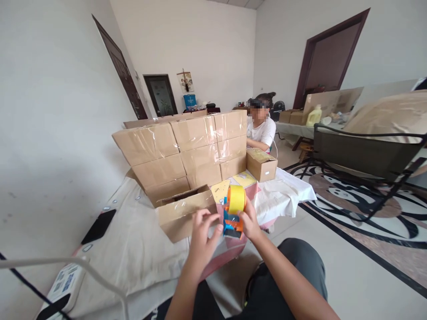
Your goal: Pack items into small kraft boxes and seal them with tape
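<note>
My right hand (251, 220) grips a tape dispenser (233, 224) with blue and orange parts and a wide yellow roll of tape (236, 198). Just left of it, my left hand (204, 235) has its fingers apart and slightly curled, near the dispenser's toothed end; I see nothing in it. Behind my left hand stands a cardboard box (187, 213) with its top open, so a dark gap shows. Stacked cardboard boxes (200, 162) with shiny tape across them rise behind it like a wall.
A single taped box (262, 165) sits at the table's right, before a person in a white shirt (263, 133). A dark phone (99, 226) and a white power strip (65, 284) lie left, with a pale cable (96, 275) crossing. A folding chair (356, 153) stands right.
</note>
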### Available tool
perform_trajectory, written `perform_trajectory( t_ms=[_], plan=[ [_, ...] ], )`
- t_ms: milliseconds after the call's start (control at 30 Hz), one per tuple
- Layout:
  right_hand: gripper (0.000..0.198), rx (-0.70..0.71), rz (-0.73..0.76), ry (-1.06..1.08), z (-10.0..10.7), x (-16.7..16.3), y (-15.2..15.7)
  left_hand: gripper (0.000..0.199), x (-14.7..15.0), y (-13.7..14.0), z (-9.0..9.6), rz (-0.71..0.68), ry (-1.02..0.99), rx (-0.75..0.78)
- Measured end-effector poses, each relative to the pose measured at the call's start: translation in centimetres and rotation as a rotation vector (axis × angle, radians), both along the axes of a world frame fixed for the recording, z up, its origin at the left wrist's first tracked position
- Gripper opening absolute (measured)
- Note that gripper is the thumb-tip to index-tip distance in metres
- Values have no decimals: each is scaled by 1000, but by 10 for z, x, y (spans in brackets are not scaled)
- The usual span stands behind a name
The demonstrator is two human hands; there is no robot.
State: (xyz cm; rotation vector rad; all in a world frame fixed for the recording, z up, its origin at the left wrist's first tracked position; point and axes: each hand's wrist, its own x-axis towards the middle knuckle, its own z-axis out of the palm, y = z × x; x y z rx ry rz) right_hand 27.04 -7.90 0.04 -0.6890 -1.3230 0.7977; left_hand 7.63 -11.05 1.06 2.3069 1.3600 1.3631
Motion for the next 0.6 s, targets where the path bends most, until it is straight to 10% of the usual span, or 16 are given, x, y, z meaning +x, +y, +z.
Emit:
perform_trajectory(
  t_ms=[300, 600],
  plan=[
    [56, 150, -187, -162, -8, -3, 0, 43, 57, -21, -12, -77, -355, -190],
    [40, -95, -312, 472, 11, 34, 48, 43, 61, -41, -15, -255, -217, -392]
  ],
)
